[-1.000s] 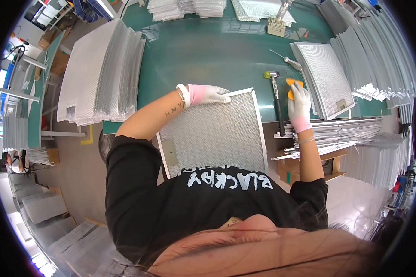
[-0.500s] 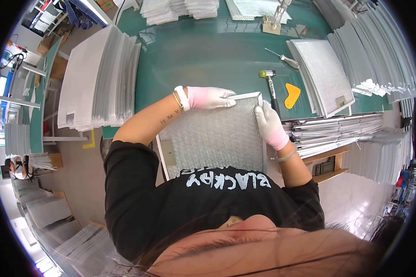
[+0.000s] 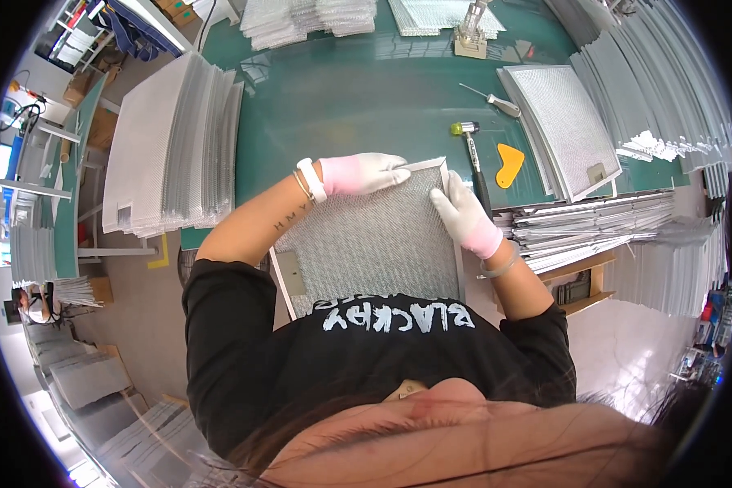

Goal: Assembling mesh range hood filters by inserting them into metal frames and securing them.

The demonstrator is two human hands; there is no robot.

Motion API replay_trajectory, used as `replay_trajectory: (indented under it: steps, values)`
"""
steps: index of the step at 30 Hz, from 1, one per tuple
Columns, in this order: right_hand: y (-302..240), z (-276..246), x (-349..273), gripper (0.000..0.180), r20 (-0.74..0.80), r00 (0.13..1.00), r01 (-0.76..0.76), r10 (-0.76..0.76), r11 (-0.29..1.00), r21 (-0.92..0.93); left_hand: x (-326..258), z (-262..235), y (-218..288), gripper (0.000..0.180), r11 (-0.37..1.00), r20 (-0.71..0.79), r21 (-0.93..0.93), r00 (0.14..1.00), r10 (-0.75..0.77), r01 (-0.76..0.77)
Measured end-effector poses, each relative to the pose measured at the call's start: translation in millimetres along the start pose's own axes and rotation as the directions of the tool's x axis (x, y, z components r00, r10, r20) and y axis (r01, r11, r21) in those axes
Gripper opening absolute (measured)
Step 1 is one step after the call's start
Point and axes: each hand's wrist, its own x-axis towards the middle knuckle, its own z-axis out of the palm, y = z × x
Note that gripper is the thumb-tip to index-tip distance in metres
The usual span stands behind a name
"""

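A grey metal mesh filter panel (image 3: pixel 374 244) with a thin silvery frame leans between the table edge and my body; its lower end is hidden behind my shirt. My left hand (image 3: pixel 366 173), in a white and pink glove, grips the far frame edge, fingers closed over it. At the far right corner my right hand (image 3: pixel 466 215), gloved alike, holds the side frame, with the thumb on the mesh and the fingers along the outer edge. A rubber mallet (image 3: pixel 470 150) with a yellow-green face lies just beyond this hand, beside a yellow angled plastic piece (image 3: pixel 509 166).
The green table (image 3: pixel 342 98) carries a tall stack of mesh panels (image 3: pixel 167 146) at left and a smaller stack (image 3: pixel 561 130) at right. A screwdriver (image 3: pixel 496 102) lies near the latter. A metal clamp-like fixture (image 3: pixel 470 37) stands at the back. Frame strips (image 3: pixel 586 228) fill a shelf below.
The panel's far right corner has shifted slightly left. My right thumb has moved farther over the mesh. The whole view has shifted a little. My left hand keeps its grip.
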Motion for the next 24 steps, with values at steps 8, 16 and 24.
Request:
replay_trajectory:
  steps: [8, 16, 24]
  values:
    - [-17, -17, 28, 0.037, -0.027, 0.999, 0.044, -0.039, 0.975, 0.219, -8, -37, 38, 0.044, 0.987, -0.203, 0.123, 0.971, 0.125, -0.102]
    - [-51, -40, 45, 0.034, -0.132, 0.982, 0.176, -0.132, 0.889, 0.423, -56, -116, 136, 0.034, 0.833, -0.323, 0.552, 0.911, 0.255, -0.038]
    - [-69, -38, 76, 0.023, -0.227, 0.94, 0.336, -0.256, 0.812, 0.477, -75, -110, 172, 0.024, 0.499, -0.379, 0.862, 0.764, 0.522, 0.087]
